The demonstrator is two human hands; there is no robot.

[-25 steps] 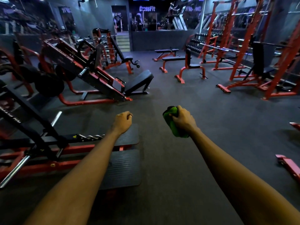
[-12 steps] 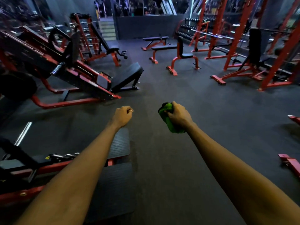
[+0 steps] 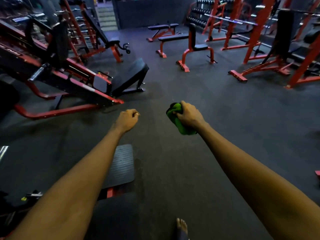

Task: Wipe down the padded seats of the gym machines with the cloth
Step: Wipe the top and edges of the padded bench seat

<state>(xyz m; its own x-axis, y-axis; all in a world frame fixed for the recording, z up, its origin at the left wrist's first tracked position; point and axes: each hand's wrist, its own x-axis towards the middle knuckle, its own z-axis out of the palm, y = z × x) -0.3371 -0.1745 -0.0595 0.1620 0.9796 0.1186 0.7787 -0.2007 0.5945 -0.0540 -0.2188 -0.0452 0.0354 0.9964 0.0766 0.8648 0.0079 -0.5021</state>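
Right grip clamped on bunched green cloth, at 3 o'clock from left grip, which is curled into an empty fist. Leg-press machine at 10 o'clock; its padded seat well apart from both grips.

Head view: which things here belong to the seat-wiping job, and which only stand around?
For the job:
- green cloth, gripped by the right hand
- leg press pad
- flat bench pad
- upright bench seat

Just around:
- left hand, curled, holding nothing
- dumbbell rack
- red rack frame
- ribbed footplate
- stairs
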